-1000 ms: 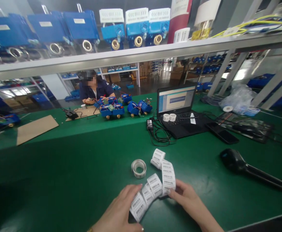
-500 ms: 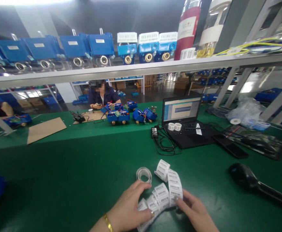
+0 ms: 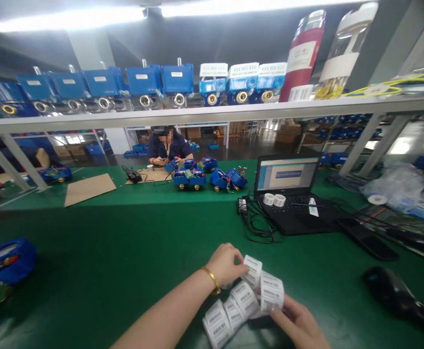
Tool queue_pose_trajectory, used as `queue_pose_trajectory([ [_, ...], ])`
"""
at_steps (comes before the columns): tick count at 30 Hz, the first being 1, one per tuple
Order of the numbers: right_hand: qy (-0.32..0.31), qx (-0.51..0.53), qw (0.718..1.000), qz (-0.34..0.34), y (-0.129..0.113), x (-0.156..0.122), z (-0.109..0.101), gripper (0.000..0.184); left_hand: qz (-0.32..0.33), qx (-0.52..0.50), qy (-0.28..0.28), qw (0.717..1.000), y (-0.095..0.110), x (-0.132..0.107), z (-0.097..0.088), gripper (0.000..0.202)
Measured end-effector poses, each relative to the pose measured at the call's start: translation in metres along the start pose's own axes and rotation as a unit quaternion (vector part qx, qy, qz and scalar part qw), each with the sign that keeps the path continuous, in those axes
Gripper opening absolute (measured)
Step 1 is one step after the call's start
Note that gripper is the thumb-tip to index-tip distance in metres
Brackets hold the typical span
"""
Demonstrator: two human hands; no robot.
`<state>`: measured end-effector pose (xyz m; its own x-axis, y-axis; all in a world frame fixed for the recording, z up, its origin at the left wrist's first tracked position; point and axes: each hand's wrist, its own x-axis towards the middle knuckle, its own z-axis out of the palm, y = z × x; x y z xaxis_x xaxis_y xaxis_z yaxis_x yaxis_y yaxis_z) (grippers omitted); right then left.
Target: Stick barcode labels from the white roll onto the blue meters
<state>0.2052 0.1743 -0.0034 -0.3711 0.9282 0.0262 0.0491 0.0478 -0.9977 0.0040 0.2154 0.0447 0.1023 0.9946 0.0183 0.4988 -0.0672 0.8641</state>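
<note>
A white strip of barcode labels (image 3: 243,303) curls above the green table (image 3: 106,261) near its front edge. My right hand (image 3: 299,327) grips the strip's near right part from below, fingers closed on it. My left hand (image 3: 226,264), with a gold bracelet on the wrist, is curled shut at the strip's far end, fingertips touching the last label. It covers the spot where a small label roll lay, and the roll is hidden.
A black handheld scanner (image 3: 397,295) lies to the right. Behind are an open laptop (image 3: 288,194) with two small rolls (image 3: 273,199), cables (image 3: 255,223) and a phone (image 3: 368,242). Blue devices (image 3: 190,177), cardboard (image 3: 88,188) and a seated person (image 3: 168,145) are across the table.
My left hand moved forward along the strip to its far end and closed over the small roll's spot. The view has tilted up, and a blue object now shows at the left.
</note>
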Motion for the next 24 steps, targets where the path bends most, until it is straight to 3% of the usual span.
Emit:
queue_pose_trajectory([
  [4,0.083,0.067,0.994,0.023,0.009,-0.005,-0.017,0.04,-0.017,-0.172,0.003,0.985,0.01,0.004,-0.007,0.012],
  [7,0.16,0.164,0.973,0.016,0.009,-0.004,-0.026,0.037,-0.017,-0.301,0.019,0.953,0.025,0.002,-0.027,0.018],
  [10,0.174,0.207,0.963,-0.001,0.0,0.004,-0.028,0.032,-0.012,-0.39,0.039,0.92,0.037,-0.003,-0.049,0.023],
  [13,0.164,0.141,0.976,0.007,-0.009,0.012,-0.028,0.04,-0.003,-0.435,0.048,0.899,0.044,-0.014,-0.065,0.025],
  [17,0.306,-0.03,0.952,-0.007,-0.028,0.017,-0.024,0.049,0.02,-0.445,0.041,0.894,0.049,-0.034,-0.068,0.025],
  [18,0.312,-0.056,0.948,-0.02,-0.035,0.018,-0.021,0.047,0.025,-0.444,0.036,0.895,0.051,-0.04,-0.066,0.027],
  [21,0.211,-0.083,0.971,-0.073,-0.054,0.019,-0.007,0.038,0.039,-0.435,0.008,0.9,0.058,-0.055,-0.057,0.034],
  [24,0.119,-0.055,0.985,-0.115,-0.066,0.022,0.01,0.044,0.057,-0.41,-0.045,0.909,0.064,-0.067,-0.047,0.039],
])
